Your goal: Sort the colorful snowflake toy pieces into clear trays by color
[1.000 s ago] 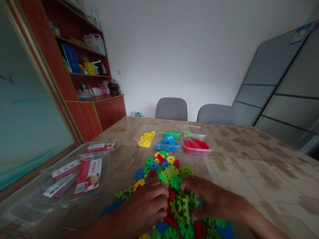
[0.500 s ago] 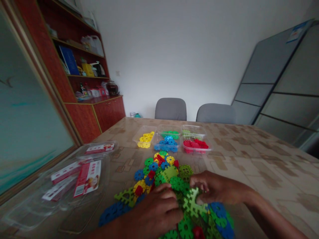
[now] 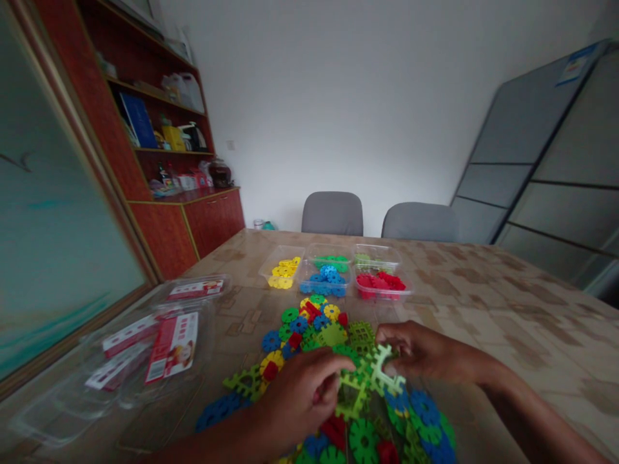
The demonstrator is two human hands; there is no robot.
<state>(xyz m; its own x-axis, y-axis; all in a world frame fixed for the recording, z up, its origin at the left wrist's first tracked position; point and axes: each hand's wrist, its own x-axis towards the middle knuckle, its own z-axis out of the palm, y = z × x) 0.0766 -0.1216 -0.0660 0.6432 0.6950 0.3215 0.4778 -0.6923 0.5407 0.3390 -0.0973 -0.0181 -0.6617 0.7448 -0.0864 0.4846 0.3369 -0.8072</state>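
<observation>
My right hand (image 3: pixel 411 351) is closed on a pale green notched plastic building piece (image 3: pixel 385 372), held over the pile. Beside it, my left hand (image 3: pixel 307 386) has its fingers curled round the edge of a yellow-green square frame piece (image 3: pixel 354 398). The two pieces are close together; whether they touch I cannot tell. Under and around both hands lies a loose pile of plastic pieces: green discs (image 3: pixel 362 439), blue discs (image 3: pixel 425 407), yellow discs (image 3: pixel 332 312) and red pieces (image 3: pixel 333 430). My left hand and forearm cover part of it.
Beyond the pile stand clear tubs sorted by colour: yellow pieces (image 3: pixel 285 270), blue pieces (image 3: pixel 325 281), green pieces (image 3: pixel 333 262) and red pieces (image 3: pixel 380 283). Clear lids (image 3: pixel 120 393) with red-and-white labels lie at the left. Two grey chairs (image 3: pixel 332 212) face the patterned table (image 3: pixel 483 290).
My left hand has lifted from the pile and now holds a yellow-green square frame piece. My right hand has risen slightly, still with the pale green piece.
</observation>
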